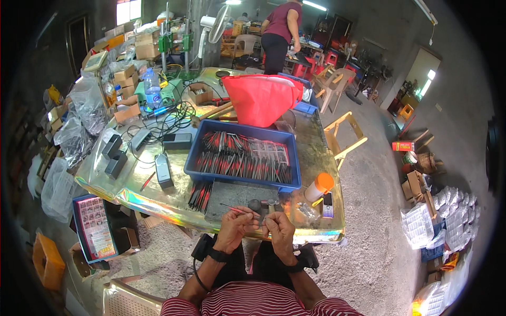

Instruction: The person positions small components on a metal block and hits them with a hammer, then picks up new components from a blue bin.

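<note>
My left hand [235, 229] is closed in a pinch over the table's near edge, with a slim red-and-dark stick-like piece [235, 209] between its fingers. Close beside it my right hand [279, 238] is also closed, fingertips pinched; what they hold is too small to make out. Just beyond the hands lies a flat grey slab [219, 196], with a dark round piece [254, 205] at its near right. A pile of slim black-and-red pieces [199, 197] lies left of the slab. Many more fill a blue plastic bin [192, 169] behind it.
A white bottle with an orange cap [319, 187] stands at the right. Grey box-shaped devices [164, 171] and black cables [176, 117] lie at the left. Behind the bin is a red bag [258, 100]. Farther back a person [282, 37] stands near a white fan [215, 25].
</note>
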